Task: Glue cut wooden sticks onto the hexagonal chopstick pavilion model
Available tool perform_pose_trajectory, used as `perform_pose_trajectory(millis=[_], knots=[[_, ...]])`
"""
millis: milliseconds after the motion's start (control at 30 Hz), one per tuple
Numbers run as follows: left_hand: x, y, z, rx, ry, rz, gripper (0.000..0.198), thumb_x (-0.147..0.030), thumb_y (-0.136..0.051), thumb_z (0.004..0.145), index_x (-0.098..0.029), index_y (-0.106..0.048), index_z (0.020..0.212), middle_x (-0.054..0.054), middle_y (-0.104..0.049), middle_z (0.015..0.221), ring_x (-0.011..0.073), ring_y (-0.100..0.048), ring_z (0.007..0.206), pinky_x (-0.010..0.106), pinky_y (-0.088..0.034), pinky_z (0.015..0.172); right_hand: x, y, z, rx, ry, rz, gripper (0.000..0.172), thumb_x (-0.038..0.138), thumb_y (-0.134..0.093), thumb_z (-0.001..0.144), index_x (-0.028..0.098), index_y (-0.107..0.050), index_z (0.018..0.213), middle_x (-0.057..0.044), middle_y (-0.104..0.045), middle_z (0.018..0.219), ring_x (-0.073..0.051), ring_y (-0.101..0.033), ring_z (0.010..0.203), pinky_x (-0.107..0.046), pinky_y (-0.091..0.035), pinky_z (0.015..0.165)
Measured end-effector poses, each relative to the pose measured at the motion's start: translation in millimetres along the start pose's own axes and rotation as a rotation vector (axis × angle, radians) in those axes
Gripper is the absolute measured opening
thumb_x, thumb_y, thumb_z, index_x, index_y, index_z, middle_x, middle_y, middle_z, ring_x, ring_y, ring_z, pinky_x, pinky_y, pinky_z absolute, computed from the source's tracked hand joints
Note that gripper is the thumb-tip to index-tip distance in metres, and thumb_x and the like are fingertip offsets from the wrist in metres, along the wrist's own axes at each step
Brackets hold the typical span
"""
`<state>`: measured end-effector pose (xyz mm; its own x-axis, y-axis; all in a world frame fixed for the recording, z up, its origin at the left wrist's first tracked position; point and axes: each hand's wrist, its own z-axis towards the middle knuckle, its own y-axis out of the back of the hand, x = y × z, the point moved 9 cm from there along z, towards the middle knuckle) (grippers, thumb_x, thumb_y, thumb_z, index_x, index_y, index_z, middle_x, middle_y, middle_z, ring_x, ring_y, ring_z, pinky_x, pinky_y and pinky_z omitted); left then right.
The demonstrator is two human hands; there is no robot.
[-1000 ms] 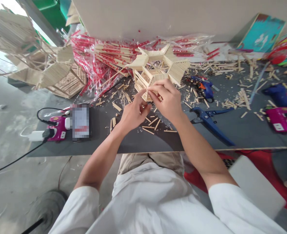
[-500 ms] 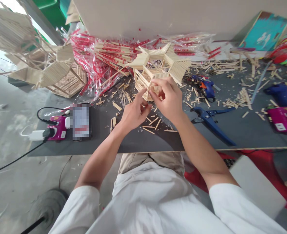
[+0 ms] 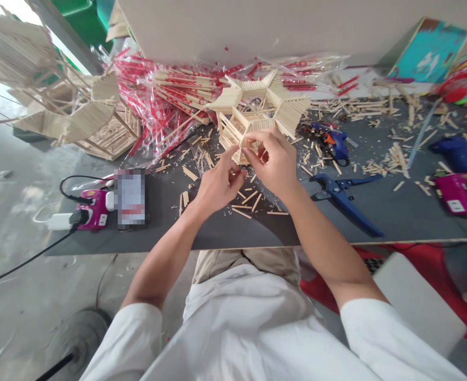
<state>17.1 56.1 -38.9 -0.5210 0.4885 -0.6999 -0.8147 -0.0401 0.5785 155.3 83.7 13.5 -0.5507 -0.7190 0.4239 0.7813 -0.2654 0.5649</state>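
The stick model (image 3: 262,123), standing on the table (image 3: 162,211), seems light, stiff but fragile, best held by its front corner post (image 3: 244,133), where the right hand (image 3: 276,161) pinches it narrowly, while the left hand's (image 3: 217,182) grip I cannot tell.

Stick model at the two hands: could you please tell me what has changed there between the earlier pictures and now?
Very little: the right hand seems to have shifted slightly to the right, at the near side of the stick model. Nothing is visibly taken hold of or let go. The left hand, the model and the blue cutter stayed as they were.
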Motion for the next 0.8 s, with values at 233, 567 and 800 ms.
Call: perform_pose_trajectory(millis=[233,567,800], knots=[[0.6,-0.2,-0.1,0.008,0.015,0.004,0.069,-0.025,-0.059,0.101,-0.028,-0.028,0.162,-0.002,-0.07,0.093,0.0103,-0.063,0.07,0.024,-0.044,0.064,1.1,0.8,0.3,0.017,-0.017,-0.003,0.022,0.037,-0.053,0.109,0.027,-0.063,0.126,-0.007,-0.07,0.12,-0.015,-0.062,0.07,-0.037,-0.059,0.078],[1.4,-0.3,0.0,0.015,0.037,0.013,0.067,-0.026,-0.06,0.1,-0.028,-0.03,0.161,-0.001,-0.072,0.095,0.0106,-0.064,0.07,0.025,-0.045,0.062,-6.0,-4.6,-4.3,0.018,-0.055,-0.001,0.026,0.041,-0.057,0.106,0.029,-0.062,0.129,-0.007,-0.069,0.123,-0.017,-0.064,0.074,-0.038,-0.062,0.077],[3.6,-1.0,-0.7,0.016,0.053,0.004,0.068,-0.027,-0.06,0.1,-0.028,-0.03,0.161,-0.002,-0.071,0.095,0.0103,-0.065,0.071,0.024,-0.045,0.064,-3.2,-2.8,-2.0,-0.018,-0.053,-0.017,0.023,0.041,-0.054,0.108,0.028,-0.062,0.125,-0.007,-0.07,0.116,-0.016,-0.062,0.07,-0.039,-0.062,0.077]])
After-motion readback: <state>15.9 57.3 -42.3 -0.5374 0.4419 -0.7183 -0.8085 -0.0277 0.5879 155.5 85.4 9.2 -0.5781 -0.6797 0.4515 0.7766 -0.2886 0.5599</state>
